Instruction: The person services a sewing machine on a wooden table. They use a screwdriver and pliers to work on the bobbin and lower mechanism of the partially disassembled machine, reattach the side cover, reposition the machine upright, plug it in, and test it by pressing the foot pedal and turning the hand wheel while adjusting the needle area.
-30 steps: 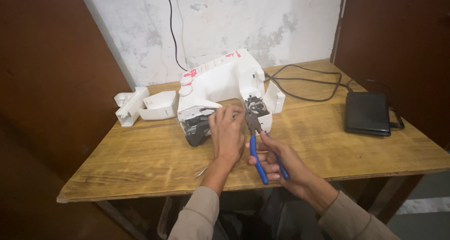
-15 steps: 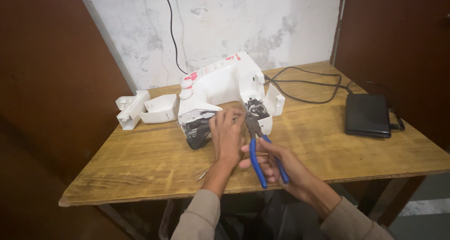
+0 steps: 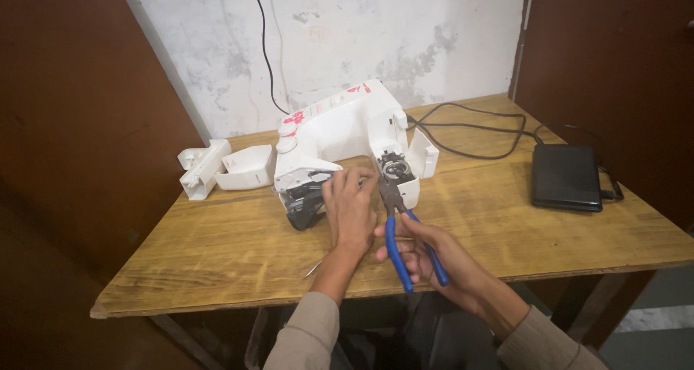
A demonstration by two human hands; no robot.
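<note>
Since the earlier frames little has shifted: the right hand (image 3: 426, 258) has drawn slightly back toward the table's near edge, and the pliers (image 3: 405, 229) point at the same spot on the sewing machine (image 3: 340, 135). The left hand (image 3: 350, 207) has stayed resting against the machine's open end.

The right hand is wrapped around the blue handles, which stand a little apart; the dark metal nose reaches to the exposed round metal part in the open side of the machine, and whether the nose is pinching anything there is too small to tell. The left hand lies flat, fingers loosely together, touching the machine's front where black inner parts show; it grips nothing visibly.

The sewing machine is white, smooth plastic with red markings on top, lying on its side near the middle of the table (image 3: 217, 261), with a small hinged flap open at its right end. The table is rough, grainy yellow wood with a worn edge. Two white plastic covers (image 3: 228, 168) lie just left of the machine. A flat black pedal (image 3: 566, 176) sits well to the right, its black cable (image 3: 470, 135) looping back behind the machine.
</note>
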